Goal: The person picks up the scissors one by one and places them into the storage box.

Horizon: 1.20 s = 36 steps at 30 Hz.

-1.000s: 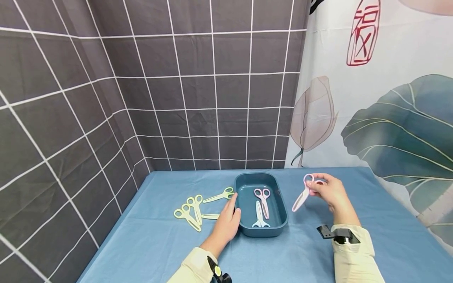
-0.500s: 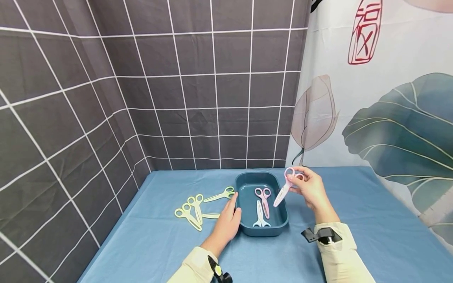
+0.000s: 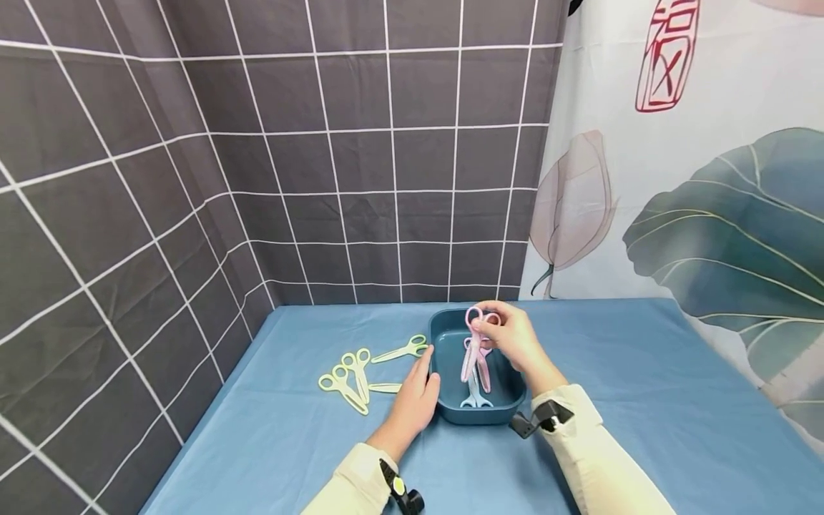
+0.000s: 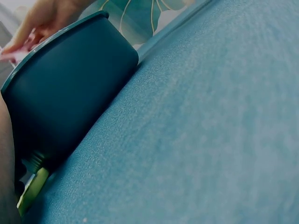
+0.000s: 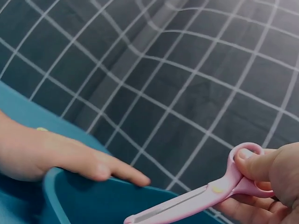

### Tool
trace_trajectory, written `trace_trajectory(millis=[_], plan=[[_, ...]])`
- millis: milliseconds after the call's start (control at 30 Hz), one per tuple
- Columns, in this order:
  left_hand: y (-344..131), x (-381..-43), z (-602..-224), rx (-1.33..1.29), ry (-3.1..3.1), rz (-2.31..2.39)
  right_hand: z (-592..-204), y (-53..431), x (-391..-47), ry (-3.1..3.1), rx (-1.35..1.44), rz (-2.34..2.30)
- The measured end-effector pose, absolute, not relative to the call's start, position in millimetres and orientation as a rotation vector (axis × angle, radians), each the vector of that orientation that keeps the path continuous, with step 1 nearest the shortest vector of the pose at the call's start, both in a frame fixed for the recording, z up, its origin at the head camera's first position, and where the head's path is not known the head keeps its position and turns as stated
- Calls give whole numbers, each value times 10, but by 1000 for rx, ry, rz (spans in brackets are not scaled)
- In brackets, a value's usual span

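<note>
My right hand (image 3: 515,343) pinches pink scissors (image 5: 187,204) by the handle loops, blades pointing down over the teal bin (image 3: 479,416). In the right wrist view the thumb lies over one loop. Inside the bin, partly hidden behind the held pair, lie another pink pair of scissors (image 3: 485,379) and a pale blue pair (image 3: 475,398). My left hand (image 3: 412,402) rests against the bin's left side, fingers extended along the rim.
Several yellow-green scissors (image 3: 347,392) lie on the blue cloth (image 3: 283,429) left of the bin, one partly behind my left hand. A dark grid-patterned curtain (image 3: 354,164) hangs behind the table, and a printed white curtain (image 3: 592,71) at the right.
My right hand has carried the pink scissors leftward, from right of the bin to above its inside. My left hand stays at the bin's left side.
</note>
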State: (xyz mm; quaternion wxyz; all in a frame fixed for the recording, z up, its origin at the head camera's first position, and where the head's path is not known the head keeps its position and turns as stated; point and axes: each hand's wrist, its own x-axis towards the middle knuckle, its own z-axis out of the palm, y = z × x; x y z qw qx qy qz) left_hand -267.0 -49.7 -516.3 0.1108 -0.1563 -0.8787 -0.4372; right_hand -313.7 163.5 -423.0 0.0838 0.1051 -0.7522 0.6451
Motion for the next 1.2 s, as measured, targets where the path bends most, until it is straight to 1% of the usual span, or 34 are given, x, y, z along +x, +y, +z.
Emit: trace_trajectory(millis=[267,467,867,1000,1200], plan=[[-506,-2678,-5167,-472,-2547,-1275,-4295,1271,-3268,-2377,297,1910],[-510,-2673,-5163,-491,-2518,-1254,-4409,1109,-3338,-2478,252,1972],[-489,-2680,-5157,-508,-2511,-1262,-4544,987,-3373,-2658,108,1966],[-492,-2681,-5174,-508,-2521,-1262,-4577,971,-3395,-2736,8,1893],[-497,-2679,-5177,-493,-2518,-1275,-4676,952,-3449,-2830,-4,1744]])
